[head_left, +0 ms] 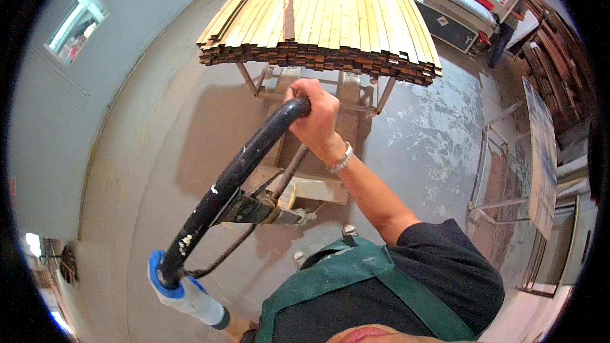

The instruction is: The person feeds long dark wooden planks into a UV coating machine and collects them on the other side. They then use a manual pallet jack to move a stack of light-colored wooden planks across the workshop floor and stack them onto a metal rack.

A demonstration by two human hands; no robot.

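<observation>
Hands [316, 114] and [181, 289] clasp opposite ends of black handle [235, 178], right arm outstretched

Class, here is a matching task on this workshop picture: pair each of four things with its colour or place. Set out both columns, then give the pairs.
Things:
1. left hand
2. right hand
3. stack of wooden slats
4. apron

Descriptions:
A. green, worn over a black shirt
B. bare, with a metal wristband, gripping the top of the black handle loop
C. in a white and blue glove, at the low end of the handle loop
D. resting on a metal frame ahead

Pairs: 1-C, 2-B, 3-D, 4-A
</observation>
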